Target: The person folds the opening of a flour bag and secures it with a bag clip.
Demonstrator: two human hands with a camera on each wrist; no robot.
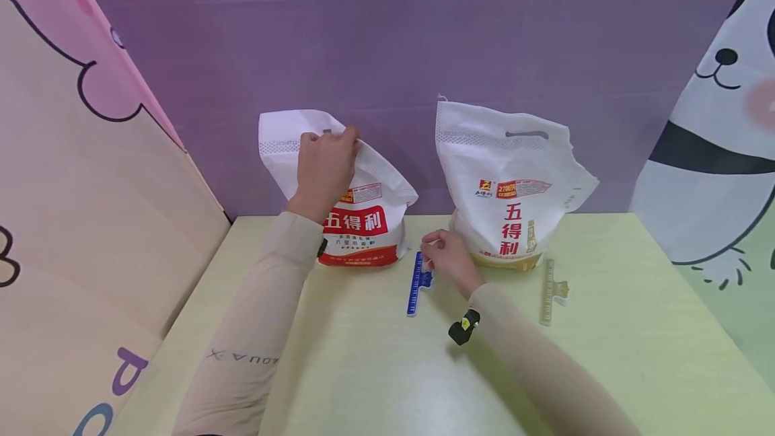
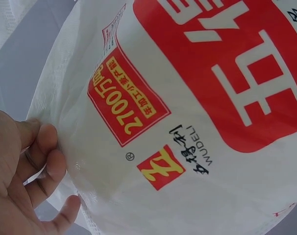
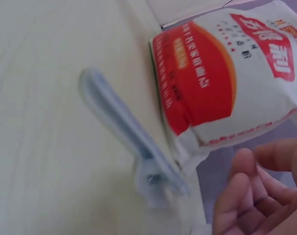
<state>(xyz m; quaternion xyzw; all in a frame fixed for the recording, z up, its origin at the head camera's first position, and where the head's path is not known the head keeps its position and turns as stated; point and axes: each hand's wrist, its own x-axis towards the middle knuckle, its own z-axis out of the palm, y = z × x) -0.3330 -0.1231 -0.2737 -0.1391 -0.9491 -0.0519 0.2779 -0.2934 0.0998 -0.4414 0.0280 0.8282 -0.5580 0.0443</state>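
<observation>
A white flour bag with a red label (image 1: 363, 221) stands at the back of the pale green table (image 1: 363, 369). My left hand (image 1: 327, 160) grips its folded top; in the left wrist view the fingers (image 2: 36, 166) curl round the bag's fabric (image 2: 197, 122). A blue sealing clip (image 1: 416, 282) lies on the table just right of this bag. My right hand (image 1: 445, 254) hovers at the clip's upper end with fingers loosely curled. The right wrist view shows the hand (image 3: 256, 196) close to the blurred clip (image 3: 124, 127) and holding nothing, with the bag's base (image 3: 222, 83) behind.
A second white flour bag with a gold base (image 1: 508, 187) stands upright to the right. A yellow sealing clip (image 1: 549, 290) lies in front of it. Cartoon panels wall in the table on the left and right, and a purple wall stands behind.
</observation>
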